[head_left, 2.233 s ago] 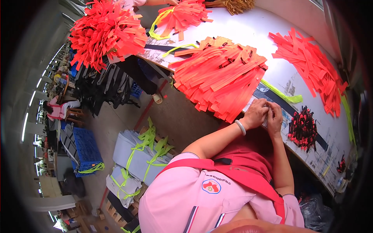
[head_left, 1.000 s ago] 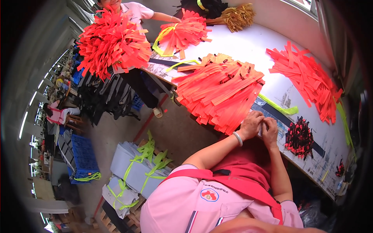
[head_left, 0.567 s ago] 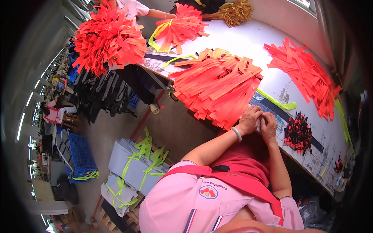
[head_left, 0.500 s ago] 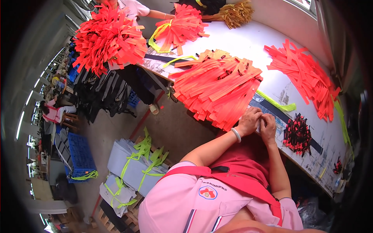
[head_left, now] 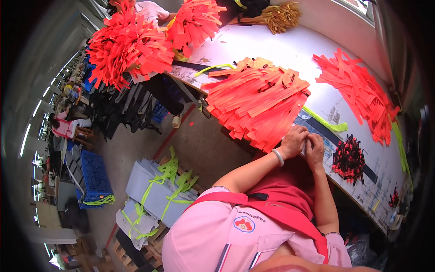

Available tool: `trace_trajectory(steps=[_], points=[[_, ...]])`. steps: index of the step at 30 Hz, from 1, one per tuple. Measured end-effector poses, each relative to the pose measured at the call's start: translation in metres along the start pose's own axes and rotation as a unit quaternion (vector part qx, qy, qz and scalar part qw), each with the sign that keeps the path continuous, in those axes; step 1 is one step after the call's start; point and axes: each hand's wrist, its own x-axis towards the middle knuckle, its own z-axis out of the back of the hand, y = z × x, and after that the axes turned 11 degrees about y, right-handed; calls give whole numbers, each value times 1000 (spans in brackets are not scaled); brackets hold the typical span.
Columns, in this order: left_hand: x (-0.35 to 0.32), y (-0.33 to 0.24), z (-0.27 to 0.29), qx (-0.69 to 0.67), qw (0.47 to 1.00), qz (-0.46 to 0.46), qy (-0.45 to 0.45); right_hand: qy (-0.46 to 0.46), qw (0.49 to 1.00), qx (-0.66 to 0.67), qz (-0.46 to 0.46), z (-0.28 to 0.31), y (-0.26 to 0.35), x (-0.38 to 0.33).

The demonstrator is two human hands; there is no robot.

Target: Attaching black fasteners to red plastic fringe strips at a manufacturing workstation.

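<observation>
My left hand (head_left: 293, 141), a pale bracelet on its wrist, is closed at the near edge of the white table. Right beside it is my right hand (head_left: 314, 150), fingers curled in a pinch. Whatever is between the fingertips is hidden or too small to name. Left of my hands lies a large fanned pile of orange-red fabric strips (head_left: 260, 104), some with small black pieces at their ends. On the other side, a heap of small black-and-red pieces (head_left: 348, 157) sits close to my right hand. A yellow-green strip (head_left: 324, 119) lies just beyond my fingers.
More orange-red strips (head_left: 358, 93) lie at the far right of the table (head_left: 290, 45). A person (head_left: 152, 10) across at the left handles two big bunches (head_left: 131, 47). Tied grey bundles (head_left: 156, 188) and a blue crate (head_left: 96, 177) stand on the floor at left.
The other person's smaller orange-red bunch has moved up and left off the tabletop, closer to the larger bunch. My hands stay together in nearly the same place.
</observation>
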Motion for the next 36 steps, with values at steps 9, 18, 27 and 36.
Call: trace_trajectory(steps=[9,18,27,36], points=[[-3,2,-2,9,1000,1,-2,16,1000,3,-15,0,2,-1],[8,-1,7,-6,1000,-6,20,0,1000,-6,-15,8,9,7],[7,-7,8,-7,1000,10,21,25,998,13,-51,13,16,5],[3,-3,8,-11,1000,25,12,44,998,5,-39,6,10,6]])
